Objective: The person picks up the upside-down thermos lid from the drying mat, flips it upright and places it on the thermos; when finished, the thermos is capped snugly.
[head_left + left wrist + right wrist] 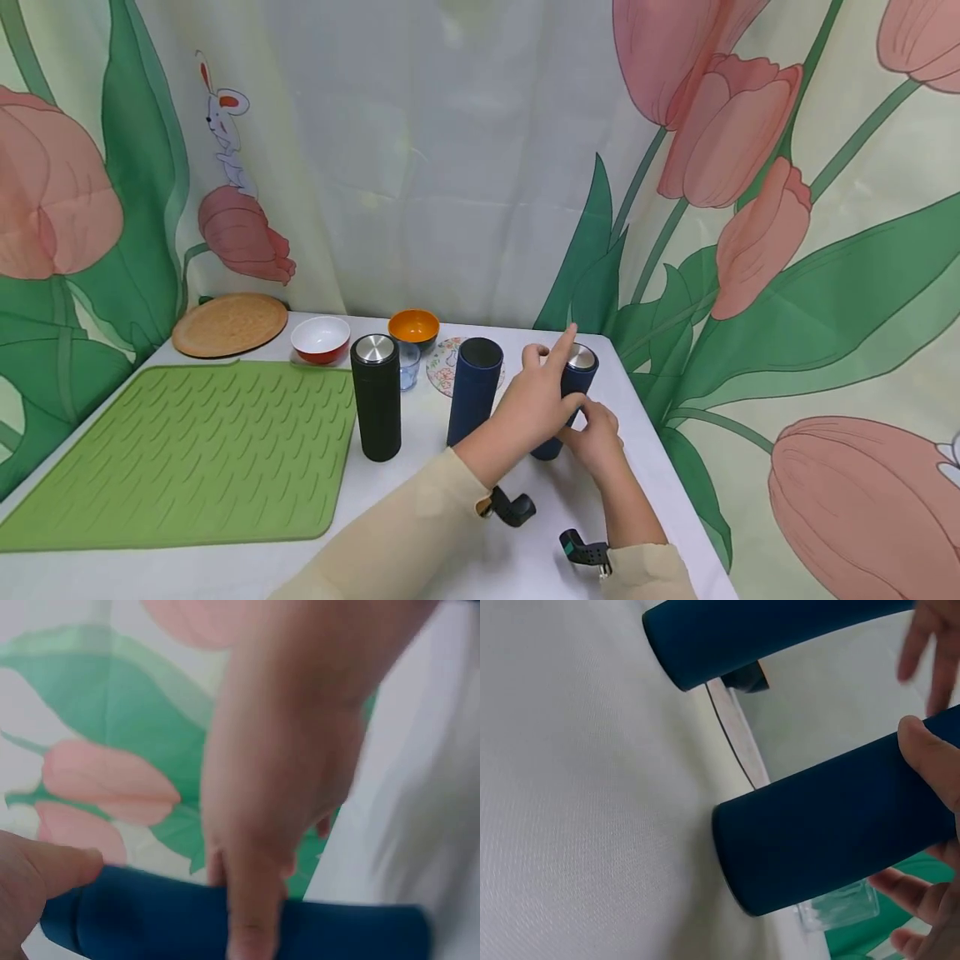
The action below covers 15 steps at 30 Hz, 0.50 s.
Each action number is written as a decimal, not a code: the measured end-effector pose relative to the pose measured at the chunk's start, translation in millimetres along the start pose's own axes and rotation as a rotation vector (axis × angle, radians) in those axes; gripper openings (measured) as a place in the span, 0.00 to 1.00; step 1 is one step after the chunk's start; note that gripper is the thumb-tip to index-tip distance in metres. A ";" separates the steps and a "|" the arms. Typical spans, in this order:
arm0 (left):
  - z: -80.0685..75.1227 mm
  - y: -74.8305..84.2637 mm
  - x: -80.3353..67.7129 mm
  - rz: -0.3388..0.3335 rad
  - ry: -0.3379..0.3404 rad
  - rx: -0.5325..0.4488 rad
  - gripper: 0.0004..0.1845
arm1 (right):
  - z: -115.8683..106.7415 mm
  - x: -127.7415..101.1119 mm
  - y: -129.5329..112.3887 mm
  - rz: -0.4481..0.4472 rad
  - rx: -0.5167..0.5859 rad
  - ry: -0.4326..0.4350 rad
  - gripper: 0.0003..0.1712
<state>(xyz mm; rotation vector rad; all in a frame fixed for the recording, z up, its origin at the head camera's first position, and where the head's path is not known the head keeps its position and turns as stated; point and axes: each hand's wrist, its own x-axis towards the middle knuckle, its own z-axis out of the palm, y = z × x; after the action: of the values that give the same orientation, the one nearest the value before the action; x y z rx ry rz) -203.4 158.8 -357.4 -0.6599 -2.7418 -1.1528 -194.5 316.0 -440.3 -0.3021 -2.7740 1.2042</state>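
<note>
At the table's right side stands a blue thermos (577, 377) with a silver-topped lid. My right hand (597, 442) holds its body, thumb on one side and fingers round the other; the right wrist view shows the thumb (928, 754) against the blue wall. My left hand (534, 393) is at the upper part of this thermos, index finger stretched upward. In the left wrist view the left thumb (64, 871) lies along the lid end. Left of the hands stand a second blue thermos (476, 387) with a dark top and a black thermos (378, 404) with a silver top.
A green ribbed mat (195, 450) covers the table's left part. Behind are a round wooden board (230, 325), a white-and-red bowl (321, 337), an orange bowl (414, 323), a clear glass (408, 367) and a floral plate (442, 364). A tulip-printed curtain (450, 167) hangs behind the table.
</note>
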 end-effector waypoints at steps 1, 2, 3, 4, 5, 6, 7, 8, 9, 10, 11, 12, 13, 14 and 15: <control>1.2 -1.7 -10.4 0.006 0.003 -0.004 0.53 | -0.5 -0.3 0.9 -0.001 0.002 -0.001 0.45; 1.7 -4.5 -21.5 0.018 -0.001 0.008 0.53 | -0.9 -0.6 1.4 -0.005 0.005 0.001 0.45; 1.5 -8.1 -32.6 0.034 -0.017 0.022 0.51 | -1.4 -1.2 1.6 -0.008 0.008 -0.002 0.45; 0.9 -11.2 -43.2 0.054 -0.049 0.033 0.49 | -3.2 -2.1 3.4 -0.007 0.014 0.000 0.46; -0.4 -15.2 -53.2 0.084 -0.084 0.044 0.46 | -5.7 -3.1 5.0 -0.005 0.018 0.004 0.47; -2.7 -19.9 -62.3 0.115 -0.120 0.045 0.43 | -8.5 -4.2 6.6 -0.001 0.018 0.008 0.48; -5.9 -25.8 -70.5 0.143 -0.154 0.042 0.40 | -11.0 -4.9 8.0 0.004 0.018 0.006 0.49; -9.6 -33.7 -78.8 0.170 -0.176 0.045 0.36 | -12.0 -5.9 9.3 0.012 0.014 0.000 0.50; -14.1 -41.9 -86.2 0.190 -0.187 0.044 0.33 | -12.9 -6.5 11.1 0.019 0.000 -0.008 0.50; -19.2 -50.7 -93.2 0.204 -0.185 0.043 0.30 | -13.7 -7.1 12.6 0.025 -0.025 -0.015 0.50; -23.9 -60.9 -100.4 0.233 -0.162 0.040 0.27 | -14.5 -8.1 14.7 0.035 -0.071 -0.022 0.49; -29.1 -72.1 -107.8 0.271 -0.127 0.025 0.25 | -15.7 -10.6 17.4 0.043 -0.119 -0.037 0.48; -34.4 -84.1 -115.3 0.332 -0.074 0.021 0.23 | -17.3 -14.2 19.6 0.047 -0.173 -0.055 0.46; -40.5 -95.4 -123.3 0.395 -0.020 0.023 0.21 | -19.3 -19.4 21.4 0.051 -0.230 -0.068 0.44; -46.5 -107.0 -131.5 0.454 0.039 0.033 0.19 | -22.0 -25.8 22.9 0.049 -0.294 -0.078 0.42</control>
<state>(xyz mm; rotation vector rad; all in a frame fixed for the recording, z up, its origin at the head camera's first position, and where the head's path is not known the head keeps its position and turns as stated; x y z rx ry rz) -133.9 13.3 -427.6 -1.1618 -2.3883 -0.9954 -162.4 341.2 -442.4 -0.3557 -3.0278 0.8297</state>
